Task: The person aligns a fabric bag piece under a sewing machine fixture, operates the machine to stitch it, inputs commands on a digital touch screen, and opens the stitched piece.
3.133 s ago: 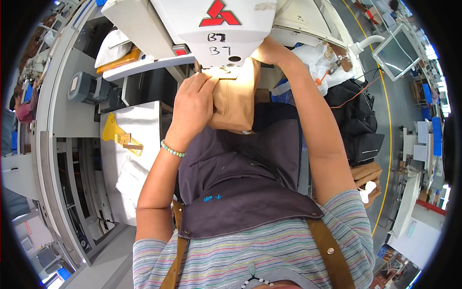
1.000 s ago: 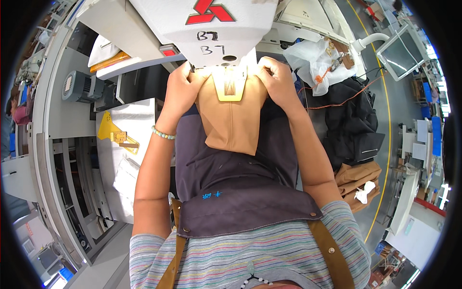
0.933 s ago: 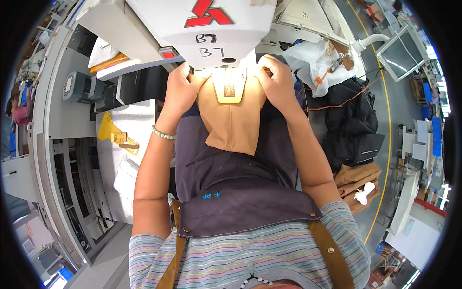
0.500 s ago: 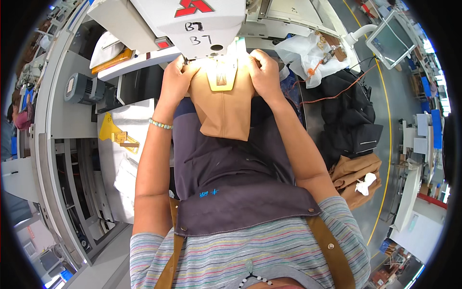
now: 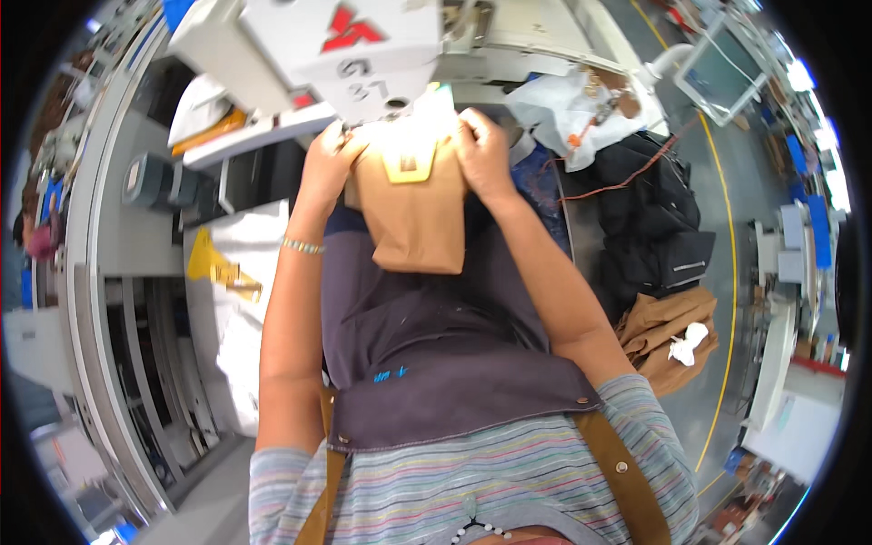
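1. Biggest change: about three seconds back the right hand [image 5: 483, 150] was tucked up behind the white machine head [image 5: 363, 54], and the brown cloth [image 5: 416, 227] was bunched close in. By this moment both hands were out front, one on each side of the cloth.

2. The yellow plate [image 5: 409, 176] wasn't showing back then either. Now it sat against the upper middle of the cloth, just below the machine head, with a small opening in it. What's in the opening was too blurry to make out.

3. Fingers: the left hand [image 5: 329, 163] had its thumb and fingers pinched on the cloth's upper left edge. The right hand's were curled in on the upper right edge. Fingertips were smeared by blur, but both looked closed on fabric to me.

4. The cloth hung down from the plate over the lap, above the dark apron [image 5: 454, 404], lower end loose. Its top was blown out by bright light, so I couldn't tell exactly how it met the machine.

5. What it meant, as I read it: the piece was controlled from both sides and spread fairly flat around the plate, instead of bundled.

6. Stuff around: a yellow template [image 5: 202, 254] off to the left, then a clear plastic bag [image 5: 536, 104], black fabric [image 5: 645, 195] and a brown pile [image 5: 668, 363] on the right.
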A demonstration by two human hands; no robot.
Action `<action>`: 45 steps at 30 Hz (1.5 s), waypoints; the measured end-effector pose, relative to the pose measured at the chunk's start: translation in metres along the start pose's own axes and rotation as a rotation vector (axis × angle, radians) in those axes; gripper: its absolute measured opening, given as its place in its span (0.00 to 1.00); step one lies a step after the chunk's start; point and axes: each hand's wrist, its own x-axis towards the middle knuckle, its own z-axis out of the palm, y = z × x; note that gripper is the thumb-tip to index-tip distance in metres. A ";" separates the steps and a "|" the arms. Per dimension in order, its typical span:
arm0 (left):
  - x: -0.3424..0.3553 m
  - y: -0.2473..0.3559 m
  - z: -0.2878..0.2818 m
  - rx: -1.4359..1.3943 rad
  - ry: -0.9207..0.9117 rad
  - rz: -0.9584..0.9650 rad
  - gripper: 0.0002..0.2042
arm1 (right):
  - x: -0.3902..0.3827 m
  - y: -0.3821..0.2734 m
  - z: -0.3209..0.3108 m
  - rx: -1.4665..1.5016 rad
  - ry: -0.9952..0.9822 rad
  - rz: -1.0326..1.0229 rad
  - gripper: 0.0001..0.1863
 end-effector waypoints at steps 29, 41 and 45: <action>-0.202 -0.225 -0.042 0.657 0.336 -0.210 0.38 | 0.090 0.065 -0.349 -1.212 0.586 -0.073 0.29; -0.168 -0.221 -0.026 0.925 0.362 -0.312 0.52 | 0.105 0.066 -0.313 -1.260 0.389 -0.217 0.24; -0.165 -0.217 -0.022 0.922 0.422 -0.287 0.53 | 0.104 0.063 -0.307 -1.267 0.384 -0.246 0.22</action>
